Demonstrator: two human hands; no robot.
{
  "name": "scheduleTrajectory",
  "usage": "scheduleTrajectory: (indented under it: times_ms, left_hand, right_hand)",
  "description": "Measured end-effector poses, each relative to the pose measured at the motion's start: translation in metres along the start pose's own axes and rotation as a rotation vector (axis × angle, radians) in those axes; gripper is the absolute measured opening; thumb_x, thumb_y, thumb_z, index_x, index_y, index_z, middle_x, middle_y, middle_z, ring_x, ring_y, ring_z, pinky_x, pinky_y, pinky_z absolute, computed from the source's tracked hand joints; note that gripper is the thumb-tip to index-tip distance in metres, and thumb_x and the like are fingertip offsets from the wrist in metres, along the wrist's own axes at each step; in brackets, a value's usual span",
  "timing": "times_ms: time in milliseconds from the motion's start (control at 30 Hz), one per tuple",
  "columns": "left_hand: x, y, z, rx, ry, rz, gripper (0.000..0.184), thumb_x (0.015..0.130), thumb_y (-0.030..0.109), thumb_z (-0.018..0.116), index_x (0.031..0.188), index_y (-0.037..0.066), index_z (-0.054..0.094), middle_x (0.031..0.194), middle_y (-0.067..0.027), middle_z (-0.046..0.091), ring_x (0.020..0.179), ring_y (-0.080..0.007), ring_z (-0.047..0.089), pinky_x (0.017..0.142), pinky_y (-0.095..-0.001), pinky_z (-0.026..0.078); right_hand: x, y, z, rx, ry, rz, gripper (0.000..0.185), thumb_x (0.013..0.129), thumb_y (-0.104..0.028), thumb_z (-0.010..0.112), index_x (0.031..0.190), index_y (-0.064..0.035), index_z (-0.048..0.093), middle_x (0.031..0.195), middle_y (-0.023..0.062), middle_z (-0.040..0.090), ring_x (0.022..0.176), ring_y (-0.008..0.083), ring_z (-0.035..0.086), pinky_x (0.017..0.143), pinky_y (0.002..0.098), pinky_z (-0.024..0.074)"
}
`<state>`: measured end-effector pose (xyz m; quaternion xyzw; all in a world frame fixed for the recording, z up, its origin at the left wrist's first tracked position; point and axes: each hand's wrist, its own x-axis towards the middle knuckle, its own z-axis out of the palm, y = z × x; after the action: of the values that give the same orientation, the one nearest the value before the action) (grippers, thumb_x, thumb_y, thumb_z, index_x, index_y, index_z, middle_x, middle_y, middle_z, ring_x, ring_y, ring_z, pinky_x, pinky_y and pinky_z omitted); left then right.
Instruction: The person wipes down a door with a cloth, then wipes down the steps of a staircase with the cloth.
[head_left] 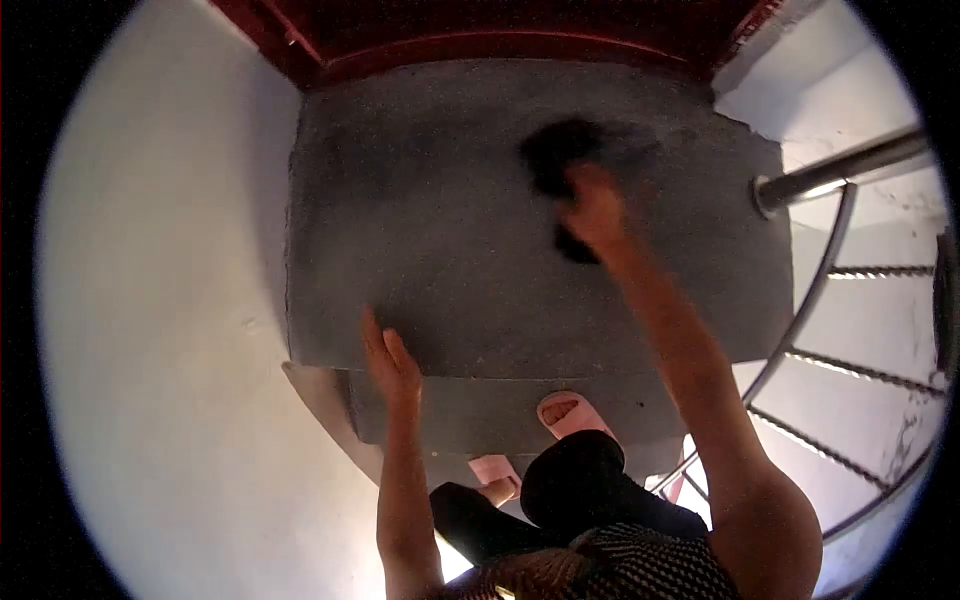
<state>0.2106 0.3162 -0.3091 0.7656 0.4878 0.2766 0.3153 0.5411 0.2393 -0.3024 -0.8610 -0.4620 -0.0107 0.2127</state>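
My right hand (597,210) reaches forward over the grey landing (430,210), its fingers closed around a black cloth (560,150). Dark material sticks out on both sides of the fist, and motion smears its outline, so its exact shape cannot be made out. It is low over the landing and appears to touch it. On the left, my left hand (392,360) is held near the landing's front edge, fingers stretched out and holding nothing. Whether it touches the surface cannot be told.
A dark red door (500,25) borders the landing at the back. White walls (170,300) stand left and right. A metal railing (820,270) with twisted bars curves along the right. My feet in pink slippers (580,413) are on the steps below.
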Motion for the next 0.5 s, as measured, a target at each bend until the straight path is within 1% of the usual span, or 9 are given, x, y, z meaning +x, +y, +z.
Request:
scheduleTrajectory:
  times_ms: [100,167,200,267,300,333,400,467,500]
  left_hand:
    - [-0.003,0.011,-0.006,-0.104,0.151,0.006,0.049,0.093,0.030,0.030,0.129,-0.003,0.032,0.130,-0.0208,0.036,0.120,-0.0334,0.035,0.099,-0.0380,0.027]
    - [0.007,0.009,-0.019,-0.097,0.228,0.028,0.047,0.092,0.026,0.030,0.129,-0.002,0.032,0.130,-0.0185,0.037,0.119,-0.0312,0.037,0.098,-0.0360,0.027]
    - [0.008,0.008,-0.029,-0.086,0.258,0.035,0.047,0.092,0.026,0.030,0.129,-0.002,0.032,0.130,-0.0185,0.037,0.119,-0.0312,0.037,0.098,-0.0360,0.027]
    - [0.000,0.014,-0.049,-0.026,0.220,-0.045,0.045,0.091,0.024,0.032,0.129,-0.001,0.033,0.130,-0.0165,0.039,0.120,-0.0300,0.037,0.099,-0.0343,0.027]
    - [-0.004,0.066,-0.064,0.053,0.142,-0.285,0.047,0.092,0.028,0.030,0.128,-0.001,0.033,0.131,-0.0161,0.038,0.121,-0.0283,0.034,0.100,-0.0348,0.026]
    - [-0.007,0.045,-0.071,0.060,0.149,-0.283,0.047,0.092,0.028,0.030,0.128,-0.001,0.033,0.131,-0.0161,0.038,0.121,-0.0283,0.034,0.100,-0.0348,0.026]
    - [-0.008,-0.020,-0.085,-0.337,0.334,-0.238,0.050,0.092,0.033,0.026,0.129,-0.001,0.033,0.132,-0.0154,0.036,0.122,-0.0264,0.033,0.101,-0.0354,0.025]
    - [-0.012,0.015,-0.096,-0.103,0.402,-0.205,0.054,0.093,0.037,0.023,0.129,-0.001,0.031,0.133,-0.0150,0.034,0.123,-0.0259,0.032,0.102,-0.0361,0.023]
    - [-0.009,0.012,-0.100,-0.108,0.402,-0.215,0.054,0.092,0.037,0.023,0.130,-0.001,0.030,0.133,-0.0151,0.034,0.123,-0.0261,0.032,0.102,-0.0363,0.023]
  right_hand:
    - [-0.025,-0.114,0.016,0.216,-0.315,-0.289,0.028,0.068,-0.001,0.054,0.095,-0.0019,0.058,0.101,0.0141,0.054,0.095,0.0304,0.050,0.079,0.0397,0.0443]
    - [-0.072,-0.166,0.047,0.464,-0.405,-0.397,0.029,0.069,-0.001,0.053,0.098,-0.0016,0.058,0.102,0.0143,0.053,0.099,0.0307,0.047,0.080,0.0389,0.0442]
    - [-0.085,-0.186,0.035,0.331,-0.447,-0.697,0.033,0.069,-0.004,0.055,0.102,-0.0018,0.057,0.104,0.0156,0.052,0.099,0.0306,0.047,0.081,0.0386,0.0438]
    - [-0.114,-0.211,0.045,0.408,-0.575,-0.804,0.030,0.072,-0.004,0.054,0.101,-0.0004,0.057,0.104,0.0169,0.053,0.099,0.0317,0.048,0.083,0.0385,0.0432]
    - [-0.119,-0.223,0.037,0.421,-0.571,-0.816,0.030,0.072,-0.004,0.054,0.101,-0.0004,0.057,0.104,0.0169,0.053,0.099,0.0317,0.048,0.083,0.0385,0.0432]
    - [-0.122,-0.233,0.029,0.557,-0.707,-0.824,0.027,0.073,-0.004,0.053,0.100,0.0005,0.057,0.103,0.0185,0.053,0.098,0.0328,0.049,0.082,0.0396,0.0427]
    - [-0.115,-0.237,0.025,0.683,-0.834,-0.816,0.025,0.075,-0.004,0.052,0.099,0.0015,0.057,0.103,0.0200,0.054,0.097,0.0339,0.050,0.082,0.0406,0.0422]
    - [-0.109,-0.233,0.025,1.063,-0.650,-0.456,0.026,0.077,-0.005,0.049,0.102,0.0026,0.055,0.102,0.0233,0.054,0.096,0.0367,0.052,0.082,0.0424,0.0409]
    - [-0.062,-0.212,0.002,0.935,-1.055,-0.636,0.031,0.078,-0.005,0.049,0.108,0.0022,0.051,0.103,0.0249,0.054,0.095,0.0366,0.053,0.082,0.0420,0.0408]
